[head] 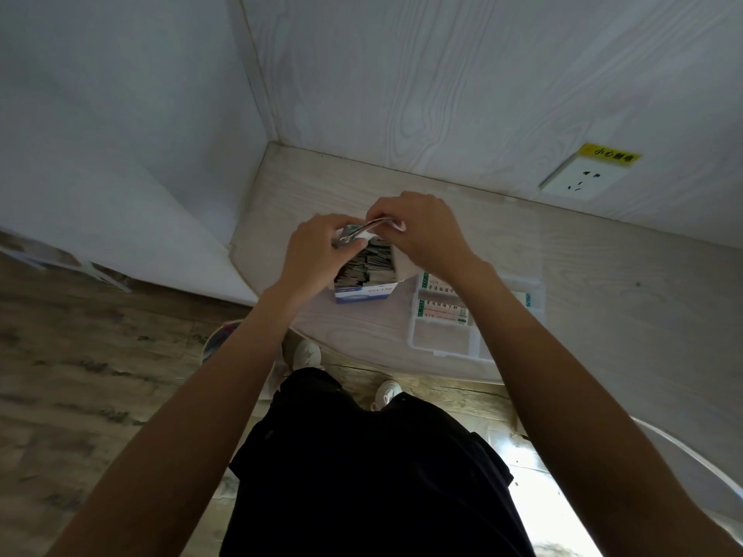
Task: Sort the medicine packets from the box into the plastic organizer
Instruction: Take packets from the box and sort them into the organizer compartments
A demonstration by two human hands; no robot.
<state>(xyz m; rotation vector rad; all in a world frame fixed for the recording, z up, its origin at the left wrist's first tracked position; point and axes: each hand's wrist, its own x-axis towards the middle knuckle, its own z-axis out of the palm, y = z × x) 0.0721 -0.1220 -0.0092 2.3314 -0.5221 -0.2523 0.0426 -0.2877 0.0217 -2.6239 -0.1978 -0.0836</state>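
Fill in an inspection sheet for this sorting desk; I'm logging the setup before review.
Surface: pale wood-grain desk, set in a corner.
Job's things: open box full of packets; clear plastic organizer to its right, holding green-printed packets.
Clutter: nothing seen.
Grip: left hand and right hand both pinch a packet bundle above the box.
Cables: nothing seen.
Surroundings: wall socket with yellow label, wood floor.

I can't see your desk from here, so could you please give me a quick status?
Left hand and right hand pinching packets over the box. Organizer alongside, unobstructed.
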